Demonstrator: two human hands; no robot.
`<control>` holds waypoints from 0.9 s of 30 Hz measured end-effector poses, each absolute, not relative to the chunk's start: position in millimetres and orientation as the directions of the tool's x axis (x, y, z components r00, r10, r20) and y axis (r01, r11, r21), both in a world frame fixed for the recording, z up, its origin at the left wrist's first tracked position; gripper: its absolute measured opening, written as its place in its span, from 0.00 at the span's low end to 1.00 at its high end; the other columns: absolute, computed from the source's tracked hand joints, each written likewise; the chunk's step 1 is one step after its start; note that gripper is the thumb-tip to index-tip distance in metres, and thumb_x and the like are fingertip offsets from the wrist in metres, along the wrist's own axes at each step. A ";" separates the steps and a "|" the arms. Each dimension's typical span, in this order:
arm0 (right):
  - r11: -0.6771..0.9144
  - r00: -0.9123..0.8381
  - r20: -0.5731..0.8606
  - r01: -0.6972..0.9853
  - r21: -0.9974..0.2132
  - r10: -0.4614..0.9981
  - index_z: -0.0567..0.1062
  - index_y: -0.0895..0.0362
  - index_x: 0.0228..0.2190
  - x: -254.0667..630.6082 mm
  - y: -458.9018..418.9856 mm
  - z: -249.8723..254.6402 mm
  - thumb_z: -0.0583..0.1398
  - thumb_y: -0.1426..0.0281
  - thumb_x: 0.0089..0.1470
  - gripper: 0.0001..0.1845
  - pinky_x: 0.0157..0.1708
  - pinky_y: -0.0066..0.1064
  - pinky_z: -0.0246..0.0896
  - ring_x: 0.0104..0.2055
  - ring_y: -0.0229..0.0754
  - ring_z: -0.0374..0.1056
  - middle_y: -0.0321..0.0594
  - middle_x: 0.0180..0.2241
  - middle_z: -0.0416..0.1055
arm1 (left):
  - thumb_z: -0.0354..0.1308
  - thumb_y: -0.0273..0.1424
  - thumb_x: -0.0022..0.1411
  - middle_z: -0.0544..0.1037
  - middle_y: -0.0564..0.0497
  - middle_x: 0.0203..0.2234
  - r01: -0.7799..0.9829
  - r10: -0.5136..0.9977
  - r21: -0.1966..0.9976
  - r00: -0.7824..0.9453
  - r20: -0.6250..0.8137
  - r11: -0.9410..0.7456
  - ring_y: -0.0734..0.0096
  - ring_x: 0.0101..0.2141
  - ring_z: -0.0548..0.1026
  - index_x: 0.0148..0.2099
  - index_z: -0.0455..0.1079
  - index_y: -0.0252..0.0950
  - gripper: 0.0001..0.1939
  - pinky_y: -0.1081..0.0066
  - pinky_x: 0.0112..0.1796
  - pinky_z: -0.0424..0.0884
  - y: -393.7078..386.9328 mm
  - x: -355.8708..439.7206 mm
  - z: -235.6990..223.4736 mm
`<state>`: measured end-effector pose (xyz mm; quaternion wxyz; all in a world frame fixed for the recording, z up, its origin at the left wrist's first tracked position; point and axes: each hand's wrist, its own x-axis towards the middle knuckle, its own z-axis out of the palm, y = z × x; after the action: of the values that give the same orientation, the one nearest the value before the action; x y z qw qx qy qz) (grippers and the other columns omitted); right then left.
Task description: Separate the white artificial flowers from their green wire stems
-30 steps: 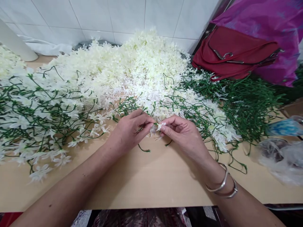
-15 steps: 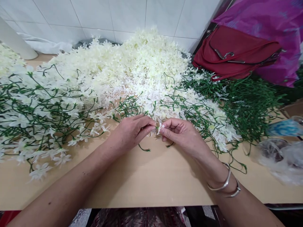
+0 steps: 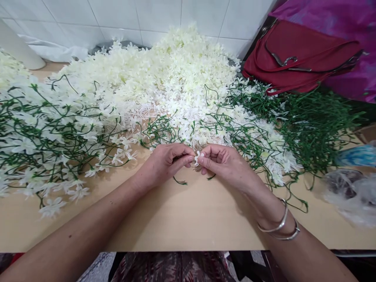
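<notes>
Over the near middle of the table, my left hand (image 3: 164,162) is closed in a pinch on a green artificial stem (image 3: 180,182), whose tail hangs out below the fingers. My right hand (image 3: 227,164) meets it fingertip to fingertip, thumb and forefinger pinching a small white artificial flower (image 3: 198,156). The point where stem and flower meet is hidden by the fingertips. Just beyond both hands lies a heap of loose cream-white flowers (image 3: 182,78), with several loose green stems (image 3: 160,131) on its near side.
On the left, white flowers on green stems (image 3: 55,133) are piled up. A mass of green stems (image 3: 311,125) lies at the right, below a red handbag (image 3: 302,55) and a purple bag (image 3: 337,19). Clear plastic bags (image 3: 352,192) sit at the right edge. A tiled wall (image 3: 158,15) stands behind.
The fingertips have closed in on the flower, and the green bit that showed beside it is now covered. The view has shifted slightly; both hands stay in nearly the same place.
</notes>
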<state>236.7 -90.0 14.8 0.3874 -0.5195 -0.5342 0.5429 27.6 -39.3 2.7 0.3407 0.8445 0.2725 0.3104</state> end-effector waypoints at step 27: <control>-0.037 0.021 -0.040 -0.131 -0.991 0.999 0.79 0.52 0.40 230.2 -87.7 5.4 0.73 0.53 0.52 0.21 0.36 0.30 0.71 0.32 0.38 0.74 0.34 0.29 0.76 | 0.59 0.31 0.70 0.80 0.53 0.25 0.224 0.793 0.824 0.486 0.368 -0.520 0.73 0.26 0.77 0.42 0.74 0.36 0.05 0.74 0.31 0.71 -41.3 35.8 -6.3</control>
<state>230.2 -87.7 5.4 0.5277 -0.4819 -0.4504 0.5352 35.8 -41.3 -6.3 0.3661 0.7804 0.3256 0.3884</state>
